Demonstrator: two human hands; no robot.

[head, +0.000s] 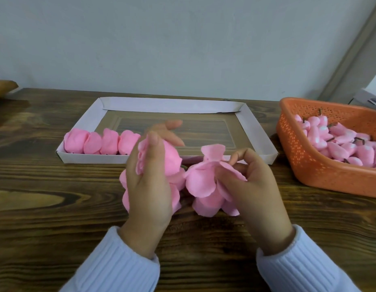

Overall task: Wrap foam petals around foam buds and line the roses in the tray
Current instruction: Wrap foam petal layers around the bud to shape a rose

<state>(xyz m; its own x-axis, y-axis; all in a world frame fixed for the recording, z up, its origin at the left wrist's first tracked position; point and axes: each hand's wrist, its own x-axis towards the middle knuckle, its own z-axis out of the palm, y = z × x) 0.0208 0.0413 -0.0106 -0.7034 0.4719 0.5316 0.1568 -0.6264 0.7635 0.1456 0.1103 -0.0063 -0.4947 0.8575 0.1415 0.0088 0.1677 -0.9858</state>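
The person wears a pale blue ribbed knit top with long sleeves. The left sleeve (pixel 115 266) ends in a close cuff at the left hand (pixel 149 186); the right sleeve (pixel 305 268) has, at the right hand (pixel 252 186), a cuff with a thin lighter rolled edge. Fingernails are trimmed short.

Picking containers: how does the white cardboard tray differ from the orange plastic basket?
The white cardboard tray is shallow with solid walls; the orange perforated plastic basket is deeper. The tray holds a row of wrapped pink foam roses; the basket, a loose heap of pink foam buds. Both sit on the dark wooden table.
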